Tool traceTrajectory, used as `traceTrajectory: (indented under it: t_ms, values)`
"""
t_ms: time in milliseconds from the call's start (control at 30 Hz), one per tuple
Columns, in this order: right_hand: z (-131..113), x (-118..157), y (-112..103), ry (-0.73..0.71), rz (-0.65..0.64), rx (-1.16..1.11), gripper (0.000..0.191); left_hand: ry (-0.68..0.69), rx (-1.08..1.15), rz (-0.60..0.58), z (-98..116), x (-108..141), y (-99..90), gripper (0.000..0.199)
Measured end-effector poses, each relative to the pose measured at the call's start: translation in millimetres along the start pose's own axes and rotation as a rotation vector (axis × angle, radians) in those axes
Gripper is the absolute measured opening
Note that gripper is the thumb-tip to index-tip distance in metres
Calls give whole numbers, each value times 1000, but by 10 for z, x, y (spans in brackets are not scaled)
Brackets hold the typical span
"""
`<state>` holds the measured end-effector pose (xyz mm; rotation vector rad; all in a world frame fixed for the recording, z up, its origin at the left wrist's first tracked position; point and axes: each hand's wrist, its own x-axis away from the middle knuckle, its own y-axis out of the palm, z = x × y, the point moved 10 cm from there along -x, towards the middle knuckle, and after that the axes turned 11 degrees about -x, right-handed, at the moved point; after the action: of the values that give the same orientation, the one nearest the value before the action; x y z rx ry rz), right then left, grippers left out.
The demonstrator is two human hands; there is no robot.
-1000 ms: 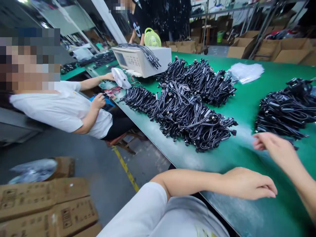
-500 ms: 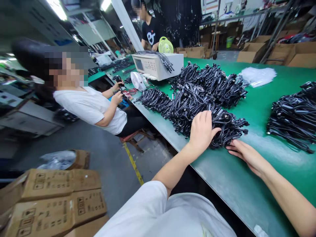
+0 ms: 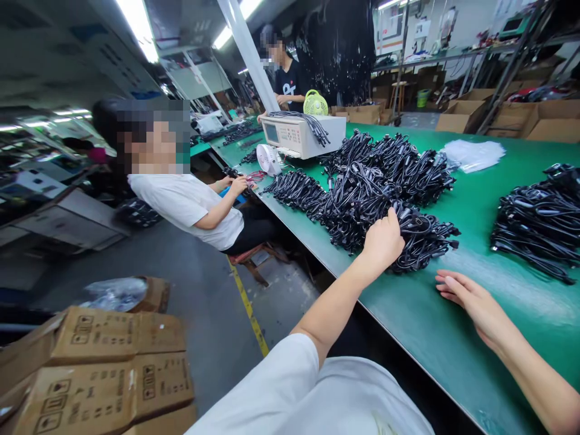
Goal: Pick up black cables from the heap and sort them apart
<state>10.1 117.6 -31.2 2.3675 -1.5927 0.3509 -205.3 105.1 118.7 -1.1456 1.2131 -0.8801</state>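
Our left hand (image 3: pixel 385 241) rests against the near side of a pile of black cables (image 3: pixel 357 193), fingers bent; we cannot tell whether they grip one. Our right hand (image 3: pixel 471 305), well apart from the left, is just beside the pile's right end, fingers loosely parted with nothing between them. The pile lies ahead of our left hand, the nearer of the two, its long axis slanting from ahead of our right fingertips away to the far left. The edge of the green table (image 3: pixel 435 344) passes beneath our left forearm, and the pile's far-left stretch sits close to it. Bare tabletop separates our right hand from a second heap of cables (image 3: pixel 534 223), ahead and to its right, which we judge leaves that hand room. Farther ahead of it lies clear plastic (image 3: pixel 473 155). Well beyond our left hand, toward the far left, we see a seated co-worker (image 3: pixel 190 208), a white fan (image 3: pixel 269 160), a boxy machine (image 3: pixel 301 136) and, behind that, a green fan (image 3: pixel 316 105).
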Motion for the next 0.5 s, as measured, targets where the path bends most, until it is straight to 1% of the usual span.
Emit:
traceTrajectory:
  t_ms: [100, 167, 233, 333, 400, 433, 500]
  values:
    - [-22, 29, -7, -44, 7, 18, 52, 23, 56, -49, 32, -30, 68, 81]
    - [-61, 59, 25, -65, -12, 22, 53, 17, 105, -74, 5, -53, 74, 79]
    - [-123, 103, 59, -86, -17, 21, 53, 6, 136, -68, -40, -49, 17, 71]
    - [-261, 173, 157, -135, -11, -6, 55, -16, 172, -13, -62, 56, -151, 66]
    - [-372, 210, 279, -176, -22, -48, 59, -4, 284, 25, 27, 192, -256, 67]
    - [-430, 227, 349, -195, -36, -74, 61, 29, 379, 26, 124, 271, -284, 66]
    - [-532, 271, 453, -222, -66, -118, 63, 124, 613, -36, 394, 436, -272, 57]
